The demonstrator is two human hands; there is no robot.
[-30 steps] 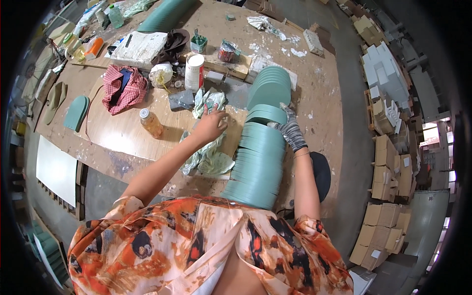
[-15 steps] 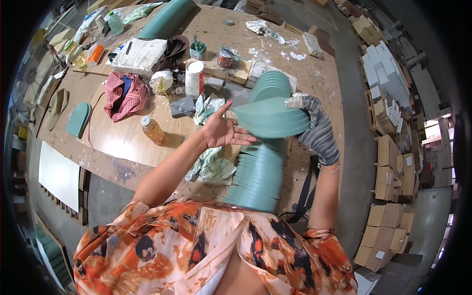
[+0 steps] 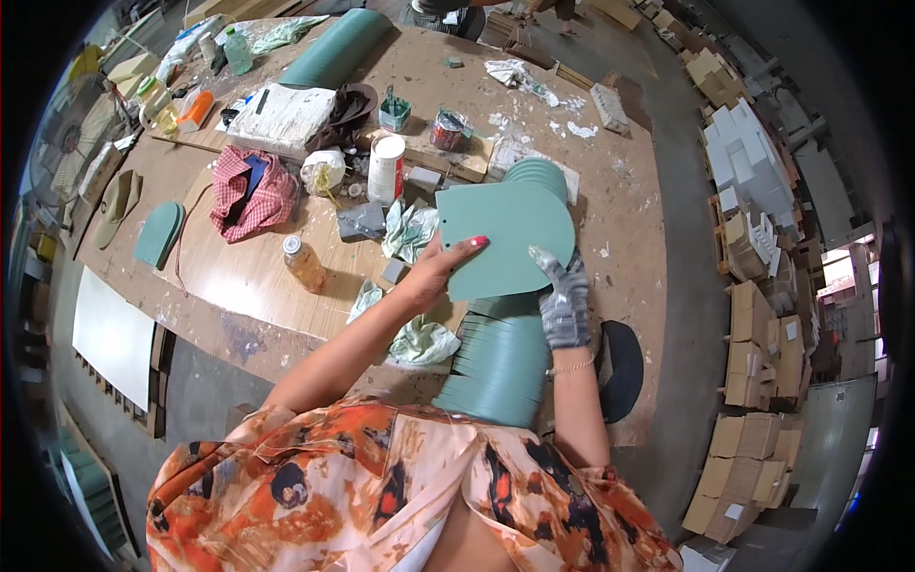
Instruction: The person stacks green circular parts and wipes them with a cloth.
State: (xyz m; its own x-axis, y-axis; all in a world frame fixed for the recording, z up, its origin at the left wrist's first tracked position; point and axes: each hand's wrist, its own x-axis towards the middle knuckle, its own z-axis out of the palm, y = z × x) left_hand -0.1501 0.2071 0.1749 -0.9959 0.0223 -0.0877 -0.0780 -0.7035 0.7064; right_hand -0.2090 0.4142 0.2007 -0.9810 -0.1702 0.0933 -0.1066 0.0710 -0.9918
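Observation:
A flat green panel [image 3: 510, 224], rounded at its right end and straight at its left with small holes, is held face up between my hands. My bare left hand [image 3: 440, 269] grips the straight end, thumb on top and fingers hidden beneath. My right hand [image 3: 565, 303], in a grey knitted glove, holds the rounded edge at its near side, thumb over the face. Below it a long row of matching green panels [image 3: 500, 372] leans close together toward me. Beyond the held panel, more rounded green panels [image 3: 536, 174] stand in the same row.
Left of my hands are crumpled cloths [image 3: 424, 341], a bottle of amber liquid [image 3: 305, 267], a grey block [image 3: 362, 223] and a white canister [image 3: 386, 170]. Paint tins [image 3: 448, 132] stand farther back. A dark curved pad [image 3: 621, 372] lies right of my forearm. Another green stack [image 3: 343, 50] is far off.
The green panel has turned from a slant to lie face toward me. My left hand, open beside it before, has closed on its straight end; my right hand has shifted nearer and left.

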